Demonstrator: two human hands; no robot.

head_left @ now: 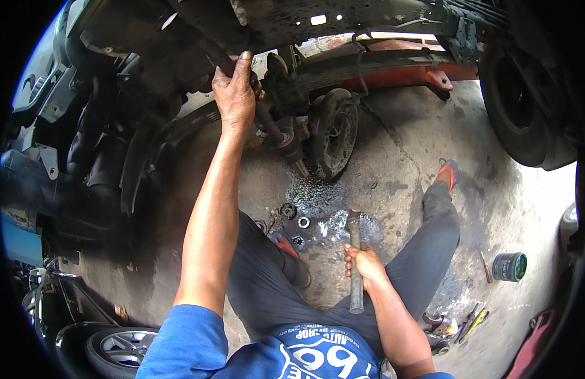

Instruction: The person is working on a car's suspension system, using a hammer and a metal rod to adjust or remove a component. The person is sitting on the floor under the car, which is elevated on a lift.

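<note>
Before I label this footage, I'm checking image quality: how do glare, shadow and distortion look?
Head view: concrete floor washed out at right; dark vehicle parts deep in shadow at left; curved black fisheye border; hammer distinct in right hand.

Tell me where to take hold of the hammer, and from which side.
The hammer is probably best taken by its handle, well back from the head, coming from the near right: the handle is long and straight, and its free end points toward the picture's lower edge, right of the middle.
</note>
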